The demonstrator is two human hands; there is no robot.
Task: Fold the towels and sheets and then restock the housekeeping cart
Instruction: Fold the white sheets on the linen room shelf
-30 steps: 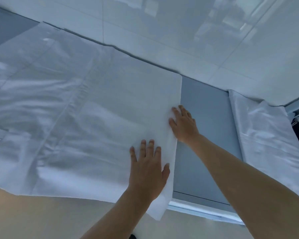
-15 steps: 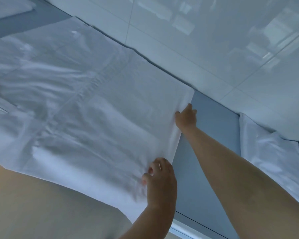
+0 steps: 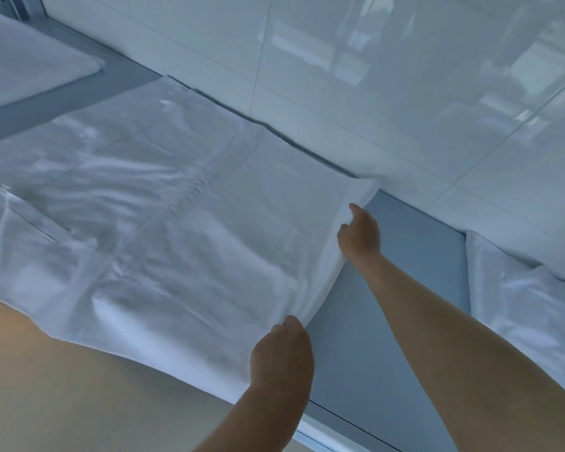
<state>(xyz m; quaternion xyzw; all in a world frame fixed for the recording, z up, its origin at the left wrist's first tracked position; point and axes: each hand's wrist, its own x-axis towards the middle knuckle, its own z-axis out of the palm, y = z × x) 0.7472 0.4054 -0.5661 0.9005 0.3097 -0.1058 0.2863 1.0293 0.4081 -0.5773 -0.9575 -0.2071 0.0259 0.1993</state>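
A large white sheet (image 3: pixel 163 230) lies spread over the grey table (image 3: pixel 402 288), its near edge hanging off the front. My left hand (image 3: pixel 282 350) grips the sheet's right edge near the table front, fingers curled round the cloth. My right hand (image 3: pixel 359 234) pinches the same right edge farther back, near the far corner, which is lifted slightly off the table.
A folded white towel (image 3: pixel 23 66) lies at the far left on the table. Another white cloth (image 3: pixel 529 308) lies at the right end. A glossy white tiled wall (image 3: pixel 372 76) runs along the back. Tan floor (image 3: pixel 62 386) shows below the table front.
Both hands went from lying flat on the sheet to gripping its right edge. The right edge has lifted and the view has shifted leftward.
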